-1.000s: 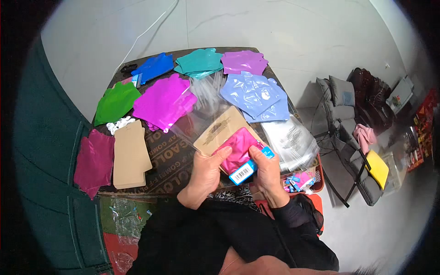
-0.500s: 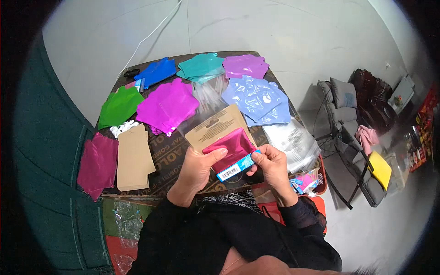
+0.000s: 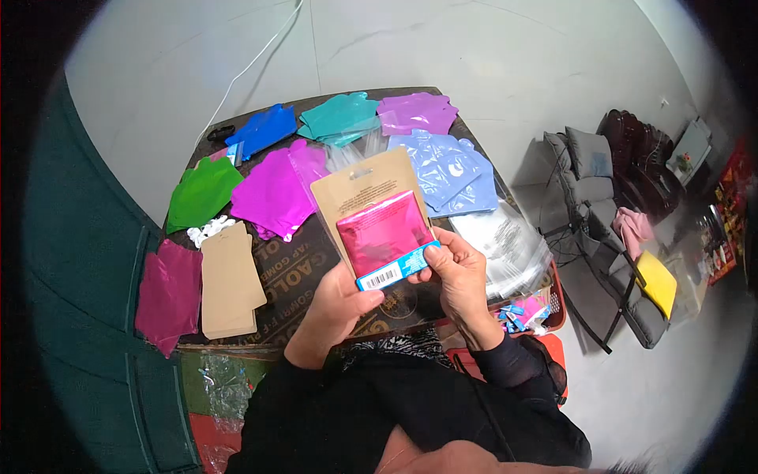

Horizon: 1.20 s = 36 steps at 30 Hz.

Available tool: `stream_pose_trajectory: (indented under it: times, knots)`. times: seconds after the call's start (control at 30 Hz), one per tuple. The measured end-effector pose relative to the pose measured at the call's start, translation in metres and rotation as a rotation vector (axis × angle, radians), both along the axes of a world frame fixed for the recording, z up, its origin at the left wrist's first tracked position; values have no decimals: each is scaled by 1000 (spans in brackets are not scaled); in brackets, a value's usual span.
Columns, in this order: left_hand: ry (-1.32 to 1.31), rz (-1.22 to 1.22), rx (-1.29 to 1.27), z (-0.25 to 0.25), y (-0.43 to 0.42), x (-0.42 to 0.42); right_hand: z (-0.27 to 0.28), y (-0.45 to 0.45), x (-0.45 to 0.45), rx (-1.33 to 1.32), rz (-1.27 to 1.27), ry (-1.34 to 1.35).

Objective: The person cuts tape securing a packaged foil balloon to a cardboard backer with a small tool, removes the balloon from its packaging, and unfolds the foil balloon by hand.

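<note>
Both hands hold a brown kraft backing card (image 3: 371, 170) in front of me, tilted up. A folded pink foil piece (image 3: 383, 233) lies against it, and a blue barcode label (image 3: 395, 267) crosses its lower edge. Clear plastic with fine print appears to cover the card. My left hand (image 3: 335, 304) grips the lower left corner, its thumb by the barcode. At the lower right, my right hand (image 3: 458, 280) pinches the label's end, thumb in front. Just beyond the card lie a magenta foil stack (image 3: 272, 189) and a pale blue foil stack (image 3: 454, 174).
On the dark table (image 3: 288, 272) are green (image 3: 204, 193), blue (image 3: 264, 130), teal (image 3: 339, 118), purple (image 3: 418, 113) and dark pink foil stacks (image 3: 168, 296). Blank kraft cards (image 3: 229, 284) lie left, clear bags (image 3: 505, 249) right. A red basket (image 3: 558, 304) stands beside the table.
The card has moved slightly up and left and now faces me more fully. My left thumb has slid down from the pink foil to the label's lower corner.
</note>
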<state>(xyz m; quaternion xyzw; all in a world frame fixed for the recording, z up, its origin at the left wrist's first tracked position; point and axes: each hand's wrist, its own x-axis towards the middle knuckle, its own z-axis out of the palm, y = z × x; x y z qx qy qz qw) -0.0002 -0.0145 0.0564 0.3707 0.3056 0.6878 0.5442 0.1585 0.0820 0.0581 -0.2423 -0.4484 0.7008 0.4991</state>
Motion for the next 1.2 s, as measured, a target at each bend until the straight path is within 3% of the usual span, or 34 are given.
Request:
stream_pose_trajectory:
  times: [0.23,0.37,0.87,1.2]
  knots:
    - [50,197,5,-14,1,-2,-2,8,-4,43,92,-43]
    - [12,126,68,-1,7,-17,7,20,4,216,152,-310]
    - [161,33,114,40,41,-59,24,57,-29,213,218,-91]
    - [179,176,154,12,67,-68,-3,81,-60,264,76,-141]
